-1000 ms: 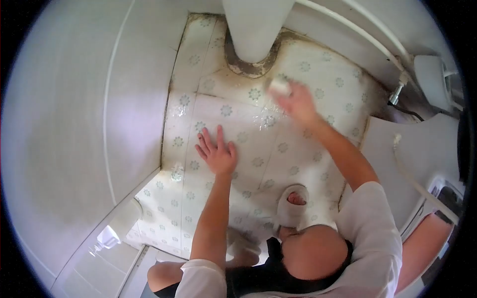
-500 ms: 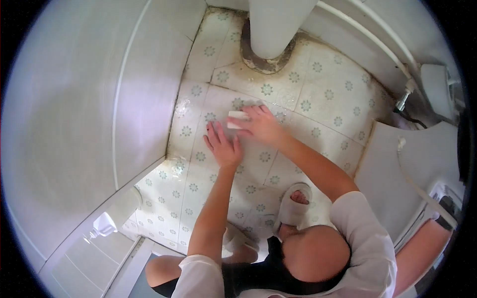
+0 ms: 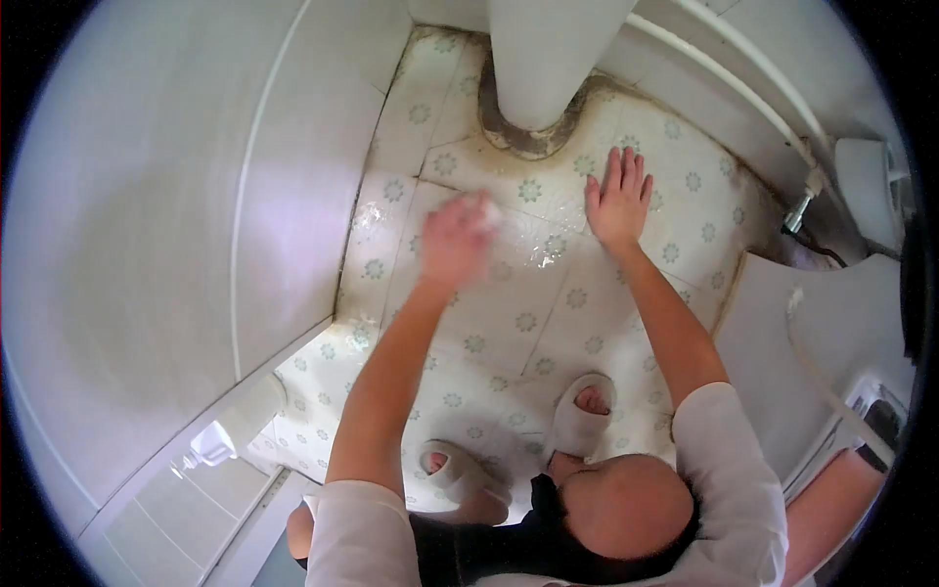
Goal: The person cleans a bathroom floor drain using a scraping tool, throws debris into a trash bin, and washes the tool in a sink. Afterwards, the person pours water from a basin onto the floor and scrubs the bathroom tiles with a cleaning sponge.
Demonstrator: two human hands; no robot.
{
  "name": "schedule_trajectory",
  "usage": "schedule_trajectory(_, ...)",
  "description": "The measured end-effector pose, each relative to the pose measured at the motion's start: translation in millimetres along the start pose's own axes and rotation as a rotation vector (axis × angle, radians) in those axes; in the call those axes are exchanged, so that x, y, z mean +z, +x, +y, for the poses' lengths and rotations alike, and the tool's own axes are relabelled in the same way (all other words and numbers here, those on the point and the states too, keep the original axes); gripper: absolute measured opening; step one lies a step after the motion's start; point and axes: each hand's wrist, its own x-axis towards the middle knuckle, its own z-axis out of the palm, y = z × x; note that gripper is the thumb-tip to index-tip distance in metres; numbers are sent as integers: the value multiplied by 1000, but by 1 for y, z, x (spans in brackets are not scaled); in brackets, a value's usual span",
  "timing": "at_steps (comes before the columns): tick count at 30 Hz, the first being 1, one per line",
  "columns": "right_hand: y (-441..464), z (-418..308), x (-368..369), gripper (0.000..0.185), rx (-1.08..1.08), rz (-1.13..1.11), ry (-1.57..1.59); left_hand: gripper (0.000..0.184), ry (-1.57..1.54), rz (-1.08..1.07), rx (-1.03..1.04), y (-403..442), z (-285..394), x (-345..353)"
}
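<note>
Beside the smooth, glossy wall, the left hand, blurred, curls round a small pale block over the patterned floor; its exact finger placement cannot be told. Wet glints mark the middle tiles, which look fairly pale, so the work seems partway along: brown grime remains in the joints and around the rough, dark, U-shaped rim at the foot of the smooth, tapering pedestal. Farther right, the right hand lies flat, fingers spread, holding nothing.

Head cam only: looks fwd + down from wearer's head, over own arms, to floor at arm's reach.
</note>
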Motion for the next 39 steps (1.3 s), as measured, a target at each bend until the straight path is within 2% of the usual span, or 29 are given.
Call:
schedule_trajectory(2, 0, -1, -1, 68, 11, -22, 0, 63, 333, 204, -243, 25, -43, -1)
schedule_trajectory(4, 1, -3, -1, 69, 19, -33, 7, 62, 244, 283, -481, 50, -67, -18)
schedule_trajectory(7, 2, -3, -1, 70, 26, -42, 11, 62, 256, 330, -544, 81, -57, -9)
schedule_trajectory(9, 3, -3, 1, 71, 19, -43, 10, 63, 281, 312, -323, 84, -16, 6)
schedule_trajectory(11, 2, -1, 1, 71, 11, -40, 3, 64, -1, 165, -132, 64, 27, 45)
schedule_trajectory(13, 4, -1, -1, 71, 12, -58, -2, 62, -85, 89, 204, 39, 65, 25)
schedule_trajectory(16, 3, -2, 1, 71, 2, -40, 8, 64, 82, 115, 137, 50, 35, 15)
schedule_trajectory(18, 2, 0, 2, 71, 1, -37, 7, 61, 232, 231, -86, 77, -16, 10)
schedule_trajectory(20, 3, -2, 0, 71, 8, -53, -4, 59, 153, 227, -383, 108, -46, -18)
schedule_trajectory(23, 3, -3, -4, 70, 8, -45, 29, 58, 252, 257, -394, 120, -26, -20)
schedule_trajectory(25, 4, -4, -3, 70, 11, -49, 19, 59, 213, 168, -79, 95, 10, 12)
schedule_trajectory(27, 3, -2, -3, 70, 2, -47, 18, 60, 53, 4, 183, 62, 57, 3)
schedule_trajectory(30, 4, -1, -1, 71, -10, -22, 31, 59, -23, -84, 399, 58, 31, -4)
schedule_trajectory(32, 4, 0, 1, 71, -21, -7, 28, 59, 186, 162, 271, 81, -27, 2)
schedule_trajectory(33, 4, 0, 0, 71, -17, -11, 29, 58, 175, 158, 86, 99, -47, -13)
schedule_trajectory(34, 4, -1, -3, 70, -13, -15, 30, 58, 306, 246, -68, 115, -68, -17)
schedule_trajectory(37, 3, -3, -4, 70, -19, -6, 40, 58, 227, 444, -307, 136, -99, -13)
schedule_trajectory(39, 2, -3, -4, 70, -21, 8, 42, 62, 158, 387, -131, 135, -79, 6)
